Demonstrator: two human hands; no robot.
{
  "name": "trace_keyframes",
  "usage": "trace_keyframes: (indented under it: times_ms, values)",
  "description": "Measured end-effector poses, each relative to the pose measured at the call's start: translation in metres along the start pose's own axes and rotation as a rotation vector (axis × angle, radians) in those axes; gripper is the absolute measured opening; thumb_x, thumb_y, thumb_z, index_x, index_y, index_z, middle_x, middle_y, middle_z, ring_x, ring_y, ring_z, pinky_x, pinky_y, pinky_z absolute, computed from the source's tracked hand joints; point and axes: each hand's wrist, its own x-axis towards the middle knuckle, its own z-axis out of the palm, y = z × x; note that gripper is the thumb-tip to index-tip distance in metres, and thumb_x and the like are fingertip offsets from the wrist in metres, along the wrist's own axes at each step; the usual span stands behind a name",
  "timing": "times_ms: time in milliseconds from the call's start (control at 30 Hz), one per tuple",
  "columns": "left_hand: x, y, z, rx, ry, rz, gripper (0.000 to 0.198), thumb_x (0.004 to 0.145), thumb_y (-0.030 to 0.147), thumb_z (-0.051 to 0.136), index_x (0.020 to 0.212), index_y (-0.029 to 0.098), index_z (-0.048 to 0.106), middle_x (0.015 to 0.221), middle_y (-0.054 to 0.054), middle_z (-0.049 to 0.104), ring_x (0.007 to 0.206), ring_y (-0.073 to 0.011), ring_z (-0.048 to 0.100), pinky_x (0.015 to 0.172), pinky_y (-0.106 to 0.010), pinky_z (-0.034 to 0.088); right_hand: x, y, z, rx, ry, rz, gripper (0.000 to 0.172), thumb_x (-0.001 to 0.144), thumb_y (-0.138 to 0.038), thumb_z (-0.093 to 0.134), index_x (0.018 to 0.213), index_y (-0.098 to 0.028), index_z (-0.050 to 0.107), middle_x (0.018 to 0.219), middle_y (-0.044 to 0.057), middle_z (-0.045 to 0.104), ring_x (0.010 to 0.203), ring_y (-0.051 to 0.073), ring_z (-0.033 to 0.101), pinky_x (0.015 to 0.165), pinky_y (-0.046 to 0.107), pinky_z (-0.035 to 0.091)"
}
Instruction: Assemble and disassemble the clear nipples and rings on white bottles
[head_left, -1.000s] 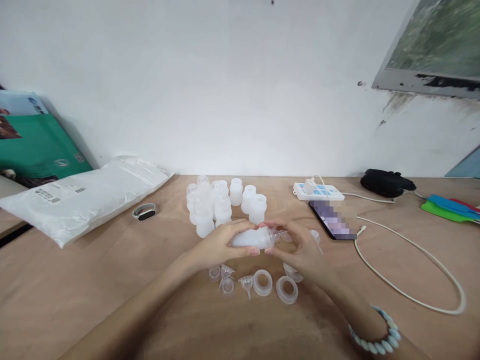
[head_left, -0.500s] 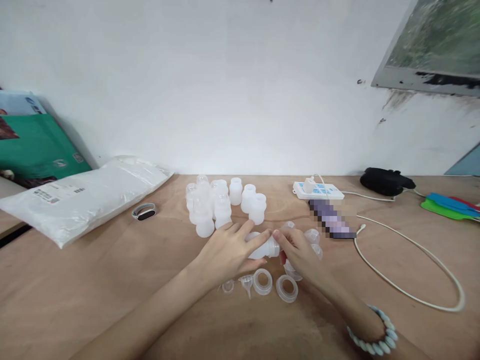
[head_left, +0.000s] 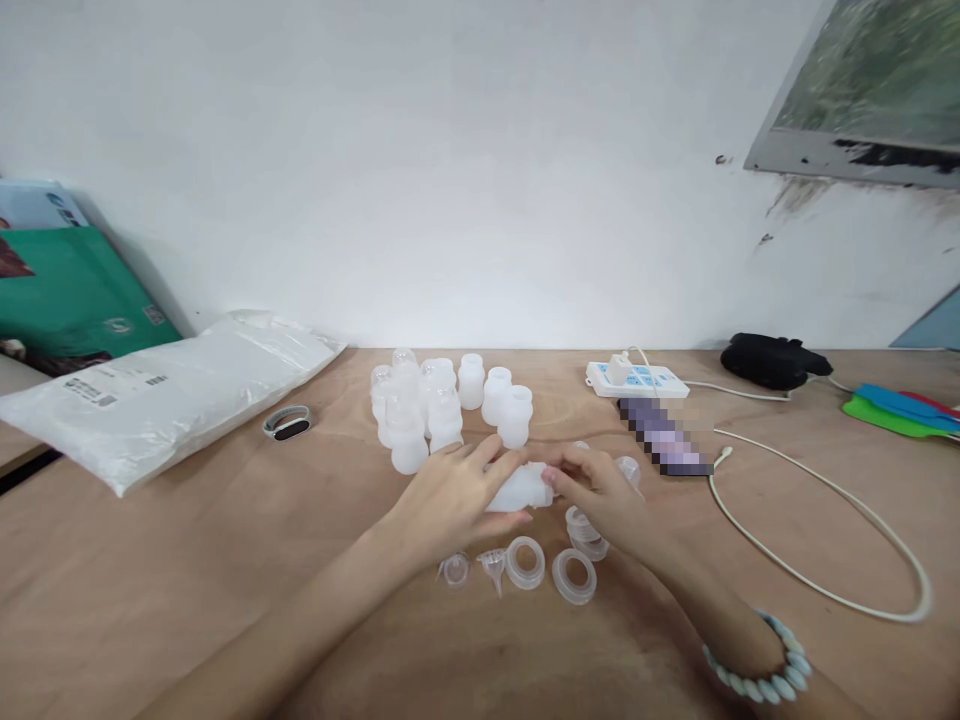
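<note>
Bottle (head_left: 517, 491) is sideways, grasped by fingers of the left hand (head_left: 454, 495) and right hand (head_left: 606, 493); rings (head_left: 525, 581) lie nearer than those fingers.

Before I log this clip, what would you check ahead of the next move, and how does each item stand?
1. Left hand around the bottle: ok.
2. Right hand at the bottle's neck end: ok.
3. Bottle upright: not ok; it is held on its side.
4. Part seated in the neck: cannot tell; the right fingers hide it.
5. Front two rings lying apart from each other: ok.
6. Phone clear of both hands: ok.
</note>
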Motion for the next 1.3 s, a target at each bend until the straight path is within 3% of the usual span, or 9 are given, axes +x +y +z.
trace_keyframes:
  times_ms: [100,200,267,467,633,767,967,1100,1300]
  values:
    - [0.000,0.003,-0.003,0.020,-0.011,0.001,0.052,0.090,0.055,0.059,0.132,0.025,0.053,0.105,-0.006,0.063,0.078,-0.0211,0.067,0.069,-0.032,0.054,-0.001,-0.002,0.000,-0.005,-0.004,0.006,0.049,0.096,-0.055,0.041,0.073,-0.019,0.064,0.065,0.002,0.064,0.062,0.017,0.060,0.058,0.030,0.051]
    - [0.000,0.001,-0.006,0.016,-0.024,-0.025,0.055,0.089,0.053,0.062,0.135,0.026,0.050,0.105,-0.006,0.063,0.078,-0.0218,0.067,0.069,-0.033,0.054,-0.004,-0.008,-0.007,0.071,-0.048,-0.048,0.039,0.091,-0.054,0.054,0.111,-0.023,0.063,0.103,0.006,0.069,0.092,0.021,0.065,0.078,0.034,0.055]
    - [0.000,0.000,-0.006,-0.001,-0.027,-0.033,0.055,0.089,0.052,0.062,0.135,0.024,0.049,0.109,-0.007,0.063,0.080,-0.0230,0.067,0.070,-0.034,0.054,-0.005,-0.010,-0.010,0.120,-0.093,-0.056,0.056,0.081,-0.048,0.071,0.129,-0.027,0.051,0.121,0.006,0.063,0.106,0.021,0.062,0.089,0.036,0.053]
    - [-0.001,0.000,-0.004,-0.051,-0.005,-0.026,0.050,0.091,0.053,0.058,0.128,0.021,0.052,0.113,-0.009,0.063,0.087,-0.0247,0.068,0.074,-0.036,0.055,-0.004,-0.006,-0.010,0.128,-0.041,0.114,0.038,0.096,-0.050,0.046,0.123,-0.024,0.048,0.079,0.001,0.067,0.075,0.020,0.067,0.071,0.036,0.056]
    - [0.000,-0.001,-0.006,-0.057,-0.021,-0.030,0.050,0.089,0.052,0.062,0.124,0.019,0.053,0.112,-0.008,0.065,0.084,-0.0246,0.068,0.071,-0.035,0.053,-0.006,-0.012,-0.012,0.179,-0.136,0.011,0.059,0.084,-0.044,0.067,0.134,-0.029,0.039,0.112,0.004,0.066,0.104,0.022,0.064,0.089,0.038,0.053]
    - [0.000,0.000,-0.009,-0.077,-0.052,-0.053,0.049,0.087,0.050,0.066,0.123,0.018,0.053,0.114,-0.008,0.064,0.087,-0.0258,0.068,0.071,-0.034,0.053,-0.006,-0.011,-0.008,0.162,-0.072,0.127,0.039,0.098,-0.051,0.040,0.124,-0.024,0.048,0.072,-0.001,0.065,0.075,0.020,0.067,0.076,0.038,0.055]
    - [0.000,-0.002,-0.009,-0.165,-0.061,-0.076,0.050,0.085,0.055,0.067,0.116,0.017,0.057,0.107,-0.008,0.065,0.085,-0.0251,0.068,0.071,-0.034,0.053,-0.004,-0.005,-0.009,0.072,-0.131,-0.056,0.045,0.080,-0.036,0.072,0.119,-0.025,0.053,0.112,0.005,0.063,0.104,0.022,0.061,0.092,0.038,0.050]
    - [-0.001,-0.004,-0.003,-0.098,-0.092,-0.044,0.050,0.076,0.053,0.076,0.100,0.013,0.060,0.099,-0.009,0.065,0.079,-0.0267,0.067,0.067,-0.036,0.053,-0.007,-0.005,-0.002,0.019,-0.126,-0.049,0.027,0.079,-0.029,0.073,0.100,-0.022,0.058,0.094,0.003,0.065,0.087,0.019,0.062,0.077,0.032,0.051]
    - [-0.002,0.004,0.004,0.095,-0.029,0.006,0.035,0.081,0.027,0.073,0.107,0.010,0.057,0.106,-0.013,0.065,0.083,-0.0289,0.067,0.070,-0.040,0.055,-0.009,-0.004,0.014,0.169,-0.007,0.007,0.021,0.077,-0.029,0.069,0.084,-0.022,0.051,0.070,-0.003,0.060,0.061,0.013,0.054,0.055,0.023,0.042]
